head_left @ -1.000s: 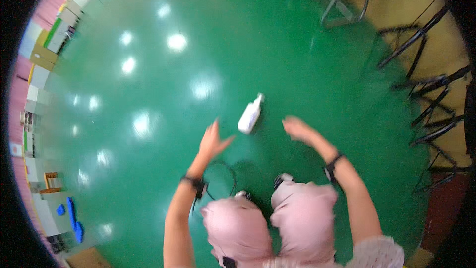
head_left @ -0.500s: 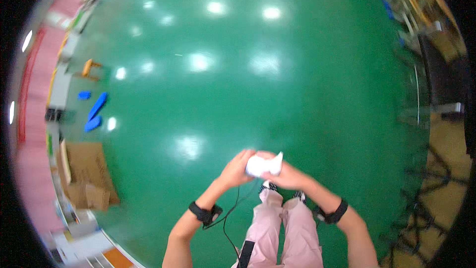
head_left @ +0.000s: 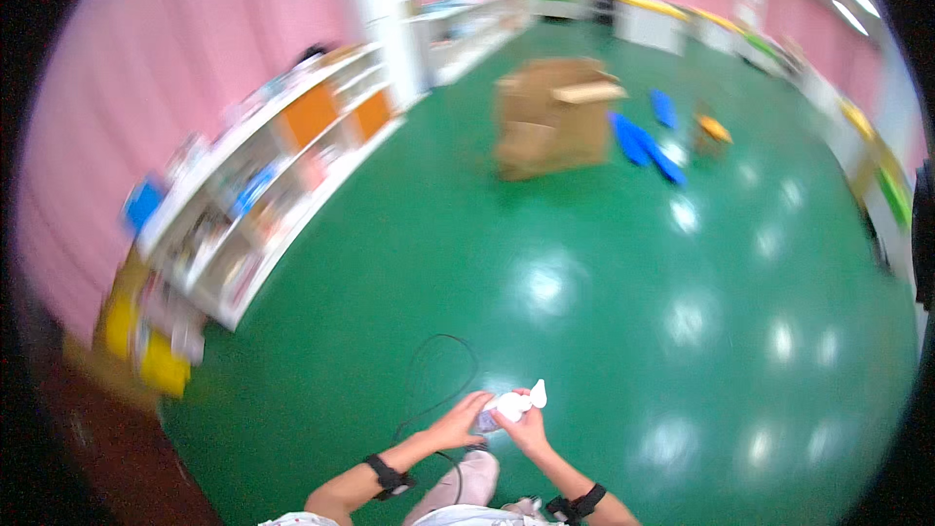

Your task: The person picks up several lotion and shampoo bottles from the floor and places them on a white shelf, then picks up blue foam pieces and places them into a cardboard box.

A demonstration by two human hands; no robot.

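In front of my body, both hands hold a small white object point(head_left: 509, 406) with a bluish patch at its left end and a pointed white piece sticking up at its right end. Blur hides whether it is a bottle or a soft packet. My left hand point(head_left: 460, 422) grips its left side. From the right and below, my right hand point(head_left: 527, 432) closes round it, thumb across its front. Each forearm wears a black strap point(head_left: 388, 476) with a small device on it.
A thin black cable point(head_left: 474, 358) loops beside my left arm. White shelving point(head_left: 255, 278) with orange panels lines the left wall. A large cardboard box point(head_left: 550, 127) stands ahead on the green floor, with blue flat pieces point(head_left: 648, 148) and a small yellow stool point(head_left: 713, 131) beyond.
My view has swung left, bringing the shelving and pink wall into sight and the box ahead. Both hands still hold the white object, now lower in the picture.
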